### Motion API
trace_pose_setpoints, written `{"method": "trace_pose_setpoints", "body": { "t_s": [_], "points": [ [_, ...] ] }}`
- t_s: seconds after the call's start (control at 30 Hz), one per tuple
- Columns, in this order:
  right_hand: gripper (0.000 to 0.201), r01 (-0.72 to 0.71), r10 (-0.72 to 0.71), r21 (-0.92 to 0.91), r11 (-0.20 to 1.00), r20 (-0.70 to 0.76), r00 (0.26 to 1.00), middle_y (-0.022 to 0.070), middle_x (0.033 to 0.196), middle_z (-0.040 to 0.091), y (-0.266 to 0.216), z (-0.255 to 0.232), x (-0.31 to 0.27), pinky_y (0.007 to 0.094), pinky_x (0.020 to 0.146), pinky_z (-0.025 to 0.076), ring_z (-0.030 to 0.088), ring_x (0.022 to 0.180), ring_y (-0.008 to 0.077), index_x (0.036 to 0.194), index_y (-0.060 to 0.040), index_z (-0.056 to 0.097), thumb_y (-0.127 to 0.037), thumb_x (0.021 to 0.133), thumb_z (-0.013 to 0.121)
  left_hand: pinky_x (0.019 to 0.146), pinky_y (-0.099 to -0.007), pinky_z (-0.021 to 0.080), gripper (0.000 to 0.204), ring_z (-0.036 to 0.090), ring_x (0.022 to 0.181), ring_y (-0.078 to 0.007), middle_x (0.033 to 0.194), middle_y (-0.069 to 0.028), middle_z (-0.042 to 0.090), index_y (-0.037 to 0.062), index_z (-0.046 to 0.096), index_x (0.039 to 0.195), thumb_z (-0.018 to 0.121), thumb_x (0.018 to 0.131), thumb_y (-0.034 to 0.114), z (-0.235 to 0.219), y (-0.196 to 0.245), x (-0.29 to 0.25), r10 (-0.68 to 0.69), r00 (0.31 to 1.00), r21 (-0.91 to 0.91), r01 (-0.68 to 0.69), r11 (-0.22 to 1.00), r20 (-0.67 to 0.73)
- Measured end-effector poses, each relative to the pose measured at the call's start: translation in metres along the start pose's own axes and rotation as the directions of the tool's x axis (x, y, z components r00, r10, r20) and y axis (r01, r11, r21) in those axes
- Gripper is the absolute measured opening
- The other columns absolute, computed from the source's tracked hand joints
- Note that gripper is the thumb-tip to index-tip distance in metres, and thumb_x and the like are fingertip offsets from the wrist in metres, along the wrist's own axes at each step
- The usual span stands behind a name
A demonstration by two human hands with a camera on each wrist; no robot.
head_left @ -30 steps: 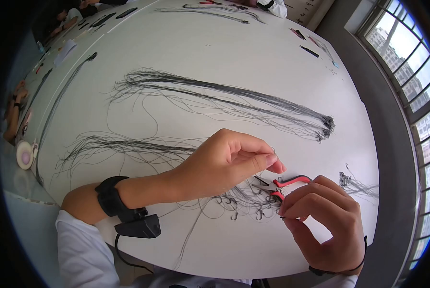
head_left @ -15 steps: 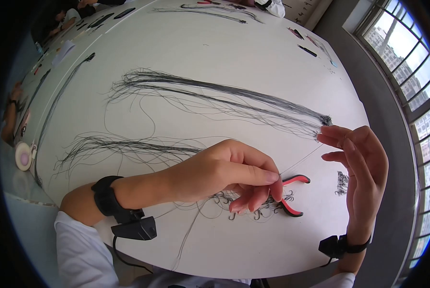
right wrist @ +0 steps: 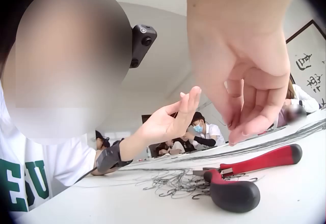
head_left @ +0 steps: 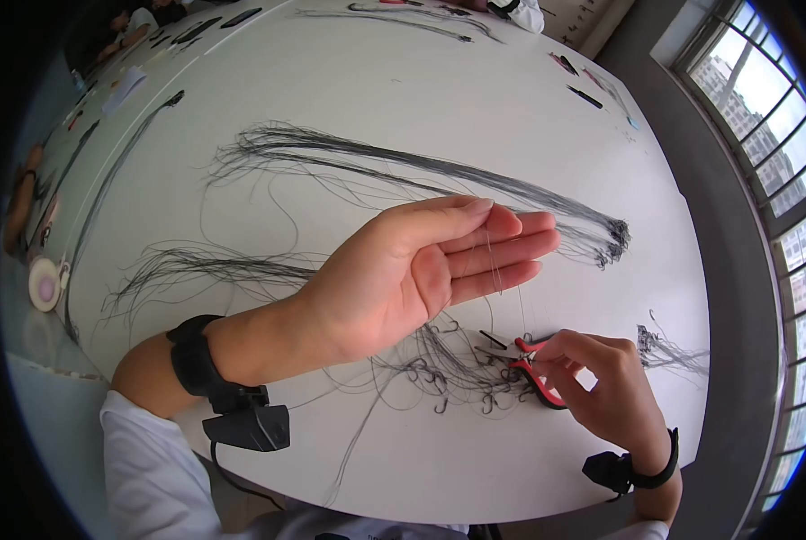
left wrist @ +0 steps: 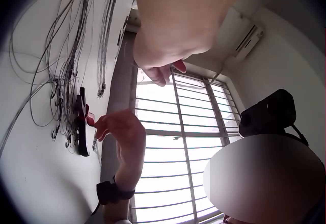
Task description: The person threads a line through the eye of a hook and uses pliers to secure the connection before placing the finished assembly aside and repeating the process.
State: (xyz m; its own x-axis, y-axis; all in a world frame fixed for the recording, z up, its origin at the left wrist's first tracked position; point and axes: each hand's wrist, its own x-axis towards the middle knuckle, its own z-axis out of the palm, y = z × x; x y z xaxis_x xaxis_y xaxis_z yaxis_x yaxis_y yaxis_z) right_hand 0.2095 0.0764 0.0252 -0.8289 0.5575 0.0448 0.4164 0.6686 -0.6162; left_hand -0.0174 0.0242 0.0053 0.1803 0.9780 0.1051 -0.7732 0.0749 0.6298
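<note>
My left hand (head_left: 403, 261), palm turned up, pinches a thin clear line (head_left: 495, 265) between thumb and index finger, its other fingers stretched out. Strands of this line hang over those fingers. Beside the red-and-black pliers (head_left: 540, 387), my right hand (head_left: 605, 382) has its thumb and fingertips together on a thin line, whose end is hard to see. In the right wrist view the right hand (right wrist: 249, 86) is above the pliers (right wrist: 265, 163), not gripping them. Dark hooks (head_left: 439, 382) with tangled lines lie left of the pliers.
A long bundle of dark lines (head_left: 421, 160) crosses the table (head_left: 403, 468) behind my hands; another bundle (head_left: 214, 267) lies at left. A small hook bundle (head_left: 646, 340) is at right. A white spool (head_left: 45, 286) sits at the left edge. Other people (right wrist: 204, 132) sit across the table.
My left hand has turned palm up and risen, its fingers now spread out. The right hand went up and right with a line, then came back down beside the pliers.
</note>
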Motion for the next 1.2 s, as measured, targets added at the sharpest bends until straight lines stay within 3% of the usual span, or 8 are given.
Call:
{"method": "trace_pose_setpoints", "body": {
  "t_s": [0.2, 0.5, 0.57, 0.6, 0.7, 0.73, 0.93, 1.2],
  "points": [
    [0.017, 0.371, -0.4, -0.223, 0.901, -0.103, 0.911, 0.0109, 0.077, 0.062, -0.017, 0.017, 0.0, 0.0293, 0.049, 0.049, 0.062, 0.06, 0.0238, 0.085, 0.0014, 0.056, 0.005, 0.07, 0.063, 0.106, -0.0382, 0.036, 0.026, 0.042, 0.126, -0.0278, 0.13, -0.0202, 0.048, -0.0024, 0.056, 0.104, 0.039, 0.098, 0.015, -0.002, -0.014, -0.005, 0.021, 0.995, 0.154, -0.006, 0.988, -0.095],
    [0.026, 0.494, -0.607, -0.443, 0.748, -0.155, 0.779, 0.0096, 0.084, 0.06, -0.025, 0.02, 0.01, 0.0272, 0.048, 0.049, 0.059, 0.06, 0.0181, 0.088, 0.0041, 0.058, 0.003, 0.063, 0.065, 0.099, -0.0328, 0.042, 0.026, 0.053, 0.115, -0.0205, 0.122, -0.0188, 0.055, -0.0073, 0.058, 0.107, 0.042, 0.096, 0.011, 0.005, -0.021, -0.009, 0.059, 0.99, 0.518, 0.016, 0.855, -0.129],
    [0.027, 0.49, -0.609, -0.455, 0.744, -0.16, 0.777, 0.0094, 0.083, 0.059, -0.026, 0.014, 0.013, 0.0267, 0.048, 0.049, 0.059, 0.06, 0.0178, 0.088, 0.0042, 0.058, 0.004, 0.062, 0.065, 0.09, -0.029, 0.048, 0.027, 0.06, 0.102, -0.0173, 0.107, -0.014, 0.063, -0.0071, 0.059, 0.106, 0.044, 0.097, 0.013, 0.007, -0.019, -0.01, -0.109, 0.991, 0.592, 0.134, 0.795, -0.077],
    [0.027, 0.484, -0.61, -0.466, 0.741, -0.164, 0.775, 0.0091, 0.082, 0.059, -0.027, 0.01, 0.013, 0.0261, 0.047, 0.048, 0.059, 0.059, 0.0175, 0.089, 0.0043, 0.059, 0.004, 0.062, 0.065, 0.09, -0.029, 0.048, 0.027, 0.06, 0.102, -0.0173, 0.107, -0.014, 0.063, -0.0071, 0.059, 0.106, 0.044, 0.097, 0.013, 0.008, -0.018, -0.011, -0.109, 0.991, 0.592, 0.134, 0.795, -0.078],
    [0.028, 0.465, -0.569, -0.434, 0.772, -0.146, 0.809, 0.0092, 0.079, 0.059, -0.029, -0.002, 0.013, 0.0259, 0.047, 0.048, 0.059, 0.059, 0.0175, 0.089, 0.0042, 0.059, 0.005, 0.062, 0.065, 0.058, -0.0197, 0.05, 0.026, 0.062, 0.065, -0.0101, 0.082, -0.0091, 0.064, -0.0041, 0.06, 0.096, 0.045, 0.097, 0.016, 0.013, -0.014, -0.012, -0.318, 0.947, 0.566, 0.285, 0.773, -0.043],
    [0.029, 0.466, -0.566, -0.42, 0.778, -0.148, 0.811, 0.0094, 0.077, 0.059, -0.028, -0.004, 0.012, 0.0259, 0.047, 0.048, 0.059, 0.058, 0.0179, 0.09, 0.0044, 0.059, 0.005, 0.061, 0.065, 0.047, -0.0181, 0.043, 0.026, 0.056, 0.053, -0.0072, 0.078, -0.0087, 0.064, -0.0032, 0.06, 0.093, 0.044, 0.097, 0.017, 0.016, -0.015, -0.013, -0.284, 0.957, 0.588, 0.261, 0.765, -0.055],
    [0.029, 0.451, -0.543, -0.396, 0.8, -0.155, 0.826, 0.0094, 0.074, 0.058, -0.026, -0.005, 0.012, 0.0267, 0.046, 0.047, 0.058, 0.057, 0.0186, 0.088, 0.0041, 0.058, 0.007, 0.06, 0.064, 0.045, -0.0175, 0.034, 0.025, 0.042, 0.048, -0.0033, 0.071, -0.0049, 0.062, -0.0024, 0.061, 0.094, 0.044, 0.097, 0.016, 0.017, -0.011, -0.014, -0.318, 0.948, 0.629, 0.262, 0.732, -0.025],
    [0.014, 0.314, -0.398, -0.373, 0.873, -0.174, 0.901, 0.0107, 0.068, 0.064, -0.03, -0.007, 0.012, 0.0268, 0.052, 0.051, 0.065, 0.061, 0.0219, 0.08, -0.0005, 0.062, -0.002, 0.071, 0.073, 0.047, -0.0174, 0.034, 0.021, 0.043, 0.051, -0.0027, 0.07, -0.004, 0.062, -0.0023, 0.062, 0.098, 0.046, 0.095, 0.012, 0.016, -0.012, -0.015, -0.27, 0.963, 0.618, 0.215, 0.757, -0.004]
  ]
}}
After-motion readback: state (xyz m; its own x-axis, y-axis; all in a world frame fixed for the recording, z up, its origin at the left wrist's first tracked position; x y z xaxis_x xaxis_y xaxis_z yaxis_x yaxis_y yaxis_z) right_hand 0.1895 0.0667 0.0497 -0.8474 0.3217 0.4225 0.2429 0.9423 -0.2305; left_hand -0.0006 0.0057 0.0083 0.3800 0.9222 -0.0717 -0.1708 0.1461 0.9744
